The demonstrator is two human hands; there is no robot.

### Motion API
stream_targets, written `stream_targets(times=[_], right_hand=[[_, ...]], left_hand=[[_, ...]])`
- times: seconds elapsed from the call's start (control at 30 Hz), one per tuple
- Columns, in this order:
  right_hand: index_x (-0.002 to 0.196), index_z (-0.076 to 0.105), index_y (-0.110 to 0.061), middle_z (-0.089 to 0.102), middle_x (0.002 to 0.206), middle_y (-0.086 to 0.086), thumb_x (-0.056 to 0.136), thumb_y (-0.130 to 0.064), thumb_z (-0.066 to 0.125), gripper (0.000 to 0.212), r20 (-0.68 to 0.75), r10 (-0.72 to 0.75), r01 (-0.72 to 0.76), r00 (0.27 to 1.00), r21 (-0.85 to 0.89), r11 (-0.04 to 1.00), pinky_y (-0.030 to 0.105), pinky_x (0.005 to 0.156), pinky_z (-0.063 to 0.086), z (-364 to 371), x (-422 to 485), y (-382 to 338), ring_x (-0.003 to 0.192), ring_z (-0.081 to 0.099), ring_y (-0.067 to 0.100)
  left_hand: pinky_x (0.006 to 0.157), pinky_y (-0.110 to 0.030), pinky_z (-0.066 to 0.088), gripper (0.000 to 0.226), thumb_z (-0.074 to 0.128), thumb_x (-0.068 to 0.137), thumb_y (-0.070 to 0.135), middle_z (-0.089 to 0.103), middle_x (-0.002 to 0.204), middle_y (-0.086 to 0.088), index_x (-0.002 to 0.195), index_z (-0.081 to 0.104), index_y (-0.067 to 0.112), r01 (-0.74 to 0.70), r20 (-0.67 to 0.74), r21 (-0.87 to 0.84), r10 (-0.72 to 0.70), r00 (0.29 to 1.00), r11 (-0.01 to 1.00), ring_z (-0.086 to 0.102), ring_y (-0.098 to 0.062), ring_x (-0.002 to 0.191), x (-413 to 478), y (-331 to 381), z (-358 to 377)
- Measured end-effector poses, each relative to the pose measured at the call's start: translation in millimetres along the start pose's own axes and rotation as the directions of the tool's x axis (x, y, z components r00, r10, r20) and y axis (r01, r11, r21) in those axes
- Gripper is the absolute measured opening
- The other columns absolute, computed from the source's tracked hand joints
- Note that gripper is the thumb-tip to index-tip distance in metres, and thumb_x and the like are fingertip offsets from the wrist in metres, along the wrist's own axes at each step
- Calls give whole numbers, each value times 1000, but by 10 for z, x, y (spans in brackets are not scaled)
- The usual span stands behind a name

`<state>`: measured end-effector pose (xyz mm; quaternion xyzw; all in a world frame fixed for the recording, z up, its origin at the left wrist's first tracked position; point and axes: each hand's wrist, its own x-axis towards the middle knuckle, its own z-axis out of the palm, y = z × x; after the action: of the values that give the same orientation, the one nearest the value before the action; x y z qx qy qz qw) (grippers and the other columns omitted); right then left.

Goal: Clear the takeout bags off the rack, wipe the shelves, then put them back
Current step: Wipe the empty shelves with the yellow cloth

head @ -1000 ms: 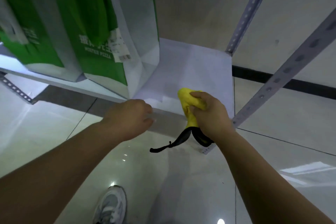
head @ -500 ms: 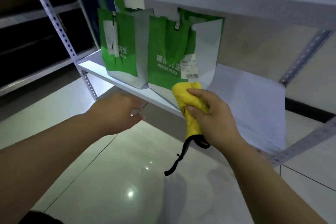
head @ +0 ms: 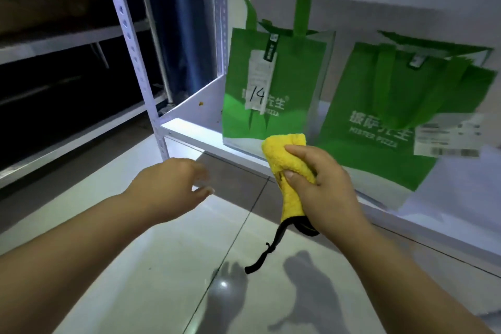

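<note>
A yellow cloth [head: 287, 154] is bunched in the right grip [head: 325, 187]. Thumb and fingers are curled round its middle, so a padded end is left free above the knuckles for wiping. Its black strap [head: 271, 247] is left to hang below the grip. The left grip [head: 168, 184] is held empty beside it, fingers loosely spread and pointed forward, apparently kept free for lifting. Two green takeout bags are stood upright on the shelf [head: 187, 127] just beyond the grips. The bag marked 14 [head: 273, 84] is directly behind the cloth, and the second bag [head: 379, 122] is beyond and to the right of the right grip. With both bags on the shelf, clearing is judged unfinished here. Only the bare stretch ahead of the left grip could be wiped until they are lifted off.
</note>
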<state>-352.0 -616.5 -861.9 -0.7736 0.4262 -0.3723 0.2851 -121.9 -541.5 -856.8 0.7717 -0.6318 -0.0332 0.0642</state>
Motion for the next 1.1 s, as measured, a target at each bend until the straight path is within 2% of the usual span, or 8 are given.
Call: stream_targets(times=[0.13,0.3,0.4,0.5,0.7,0.83,1.0,1.1], right_hand=[[122,59,-32,48,114,-20,85,-15,65,40,-8,76,-76,997,-46,996,20,89,32,598,263,-314,104,43,-1],[122,59,-31,49,117,-19,86,-15,64,39,-2,153,-152,988,-113,982,11,85,30,1146,644,-735,102,41,-6],[122,58,-30,48,115,-20,87,-15,63,39,-22,208,-209,978,-144,967,15,87,29,1383,864,-943,102,41,-5],[123,57,-29,46,116,-21,87,-17,63,39,-7,224,-221,975,-198,955,16,90,28,1588,1060,-1082,104,41,-4],[123,58,-28,47,116,-18,86,-18,64,39,24,218,-202,976,-295,934,13,86,28,1834,1455,-939,105,44,1],[125,57,-24,53,126,-8,86,-17,63,40,20,243,-227,970,-290,930,15,89,28,2124,1767,-719,116,47,10],[132,50,-22,45,136,1,91,-17,55,42,-36,294,-285,955,-377,881,27,97,31,2604,1966,-486,117,43,26],[136,41,-26,35,136,5,96,-22,45,41,-103,415,-409,904,-494,767,33,91,30,2839,2058,-319,109,40,33]], left_hand=[[75,-33,51,32,51,87,52,63,109,10,107,62,31,-37,30,-11,37,999,999,59,-17,91,302,-692,-134],[74,-31,48,32,50,87,52,61,114,10,111,60,34,-94,53,-68,98,994,993,59,-17,99,693,-1395,-348],[64,-28,42,29,49,87,50,61,111,12,108,59,33,-144,46,-71,147,988,987,58,-16,95,906,-1727,-456],[68,-28,45,30,48,89,46,58,114,12,114,57,32,-200,6,-63,201,980,978,57,-16,100,1048,-1981,-495],[85,-44,48,61,60,86,32,37,140,-8,138,36,13,-180,-225,-87,157,962,980,43,-33,118,1419,-2165,-415],[83,-54,48,85,73,76,24,30,143,-27,143,26,-3,-135,-366,-43,110,924,990,41,-47,116,1690,-2185,-248],[93,-49,44,96,68,82,28,9,149,-32,146,4,-4,-76,-381,-165,7,924,983,36,-47,124,2020,-2147,-64],[101,-45,41,93,61,88,21,3,149,-34,143,-9,-4,-127,-423,-211,26,906,969,30,-47,130,2202,-2163,77]])
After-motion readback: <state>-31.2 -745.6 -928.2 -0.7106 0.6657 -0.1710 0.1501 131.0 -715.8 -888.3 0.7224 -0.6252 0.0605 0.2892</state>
